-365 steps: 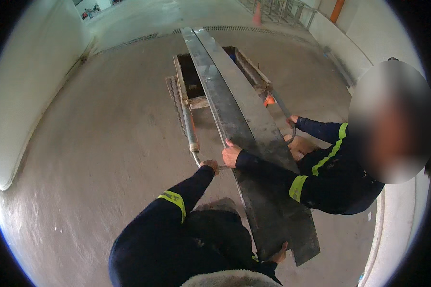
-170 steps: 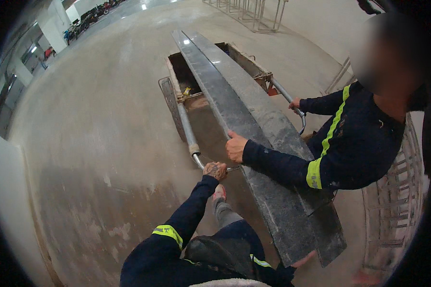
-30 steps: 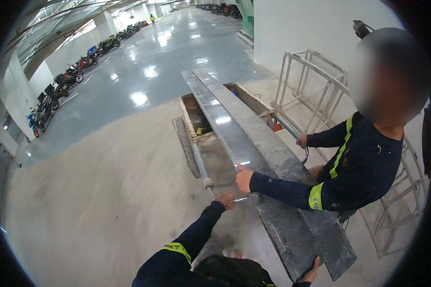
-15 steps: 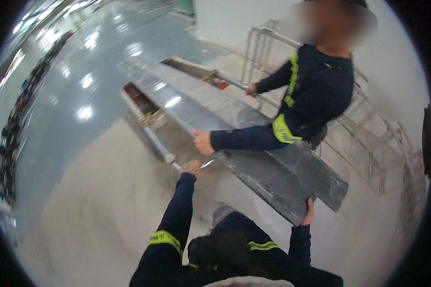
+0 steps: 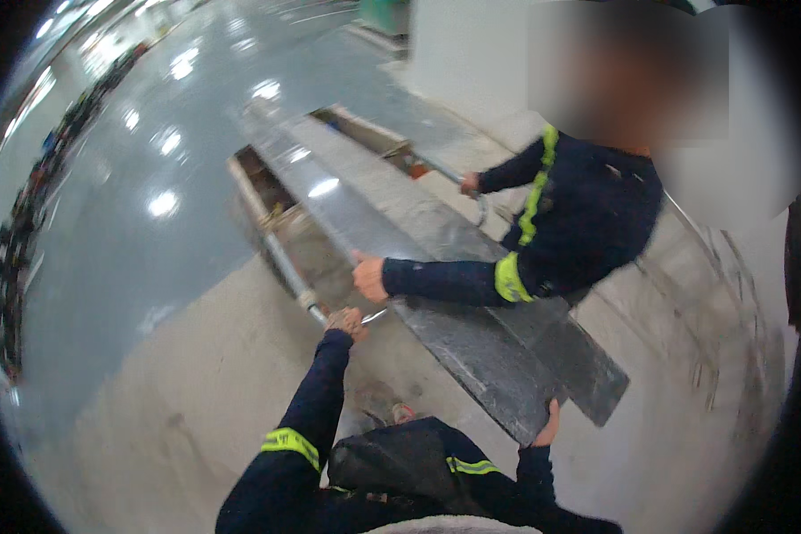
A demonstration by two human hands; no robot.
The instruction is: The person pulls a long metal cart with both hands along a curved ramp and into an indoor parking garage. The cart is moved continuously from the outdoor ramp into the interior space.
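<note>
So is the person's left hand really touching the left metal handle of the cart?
Touching. The head view shows the left hand closed around the left metal handle, with metal showing on both sides of the fist.

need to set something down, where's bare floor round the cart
Bare: the pale floor left of the left forearm, bordered by the glossy grey floor. Crowded: right of the cart, where a co-worker reaches over the panels, a metal frame behind. Left hand grips the cart handle; right hand is at the panels' near end.
</note>
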